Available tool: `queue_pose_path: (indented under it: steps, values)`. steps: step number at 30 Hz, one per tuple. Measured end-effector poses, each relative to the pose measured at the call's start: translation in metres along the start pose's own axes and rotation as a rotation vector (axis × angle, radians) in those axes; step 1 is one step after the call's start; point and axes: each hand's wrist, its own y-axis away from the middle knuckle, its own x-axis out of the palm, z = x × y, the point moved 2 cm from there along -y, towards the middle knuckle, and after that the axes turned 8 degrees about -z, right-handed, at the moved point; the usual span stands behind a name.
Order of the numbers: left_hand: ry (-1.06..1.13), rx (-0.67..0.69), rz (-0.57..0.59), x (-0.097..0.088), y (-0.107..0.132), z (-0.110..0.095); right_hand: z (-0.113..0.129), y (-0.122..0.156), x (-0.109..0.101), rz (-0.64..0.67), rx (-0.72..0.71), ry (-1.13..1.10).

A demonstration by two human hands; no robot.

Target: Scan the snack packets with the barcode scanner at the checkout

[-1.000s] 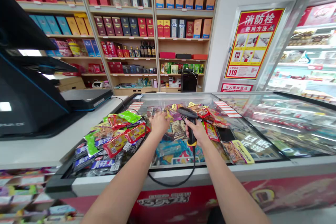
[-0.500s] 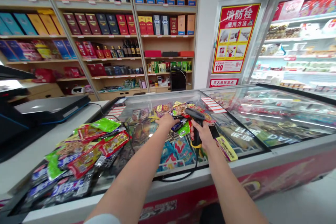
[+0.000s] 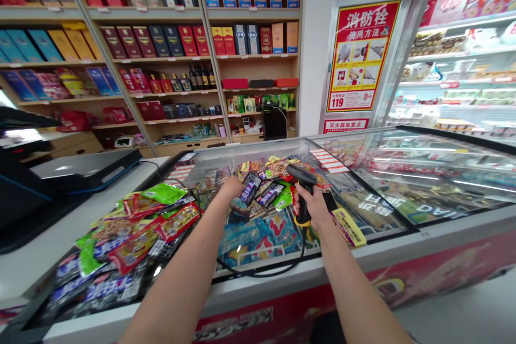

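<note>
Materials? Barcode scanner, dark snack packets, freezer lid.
The barcode scanner looks like moulded black plastic, matte with a soft sheen on its head; a rubber grip can't be ruled out. The snack packets look like metallised plastic film, given their glossy highlights and crinkles. The freezer lid looks like glass: clear, with long streaks of reflected light.

Bare left forearm and right forearm stretched forward and down, well apart, left hand reaching out palm-down with its fingers hidden, right hand upright with fingers curled shut and wrist slightly bent.
</note>
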Motion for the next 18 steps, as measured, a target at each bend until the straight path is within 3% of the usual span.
queue_pose_path:
  steps: [3,7,10,12,15,18]
  values:
    - [0.420,-0.167,-0.115,-0.007,0.013,0.009,-0.001,-0.001,0.003,0.014,0.005,0.014]
    - [1.091,-0.348,-0.163,-0.012,0.026,0.001,0.002,-0.003,0.015,0.039,-0.020,0.074]
    - [1.298,-0.454,-0.134,-0.015,0.028,-0.007,0.008,-0.006,0.029,0.063,-0.112,0.101]
    - [1.392,-0.499,-0.053,-0.014,0.027,-0.009,0.012,-0.007,0.036,0.060,-0.196,0.133]
    - [1.515,-0.487,0.033,-0.011,0.027,-0.009,0.014,-0.007,0.039,0.033,-0.290,0.226]
    - [1.583,-0.444,-0.008,-0.005,0.029,-0.008,0.017,-0.004,0.035,0.004,-0.315,0.282]
